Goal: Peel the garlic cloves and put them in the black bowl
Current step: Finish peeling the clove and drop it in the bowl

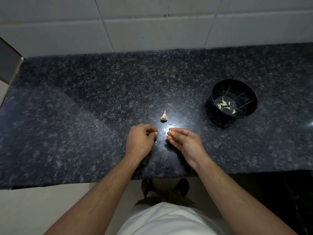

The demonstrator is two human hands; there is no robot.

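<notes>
Dark speckled granite bench (84, 102), white tiled wall (152, 28) along its back edge. Right hand (184, 141), near the middle of the front edge, pinches a small pale garlic clove (169, 131) between thumb and fingertips, the other fingers loosely curled; clove sits at the very fingertips, lifted off the stone as far as one can tell. Left hand (140, 139) just beside it, apart from it, fingers curled in toward the thumb; may be pinching a scrap of skin but too small to tell, so grip content unknown. Remaining part of the papery white garlic bulb (164, 116) stands on the bench just behind the hands, touching neither. Round black bowl with thin gold crack lines (240, 85) sits toward the right end of the bench, well apart from the hands, already holding several pale peeled cloves (223, 105) on its floor. Step in hand looks like finishing the peel on this clove, or checking it before the drop; whether skin remains cannot be read here. To do it well: hold the clove firmly at one end with the right thumb and forefinger, let the left thumbnail catch the skin at the root end and strip lengthwise, turn the clove to check for stuck film, then carry it right over the bowl rim before letting go so it does not bounce onto the stone. Bits of skin appear near the bright glare patch (165, 128).
</notes>
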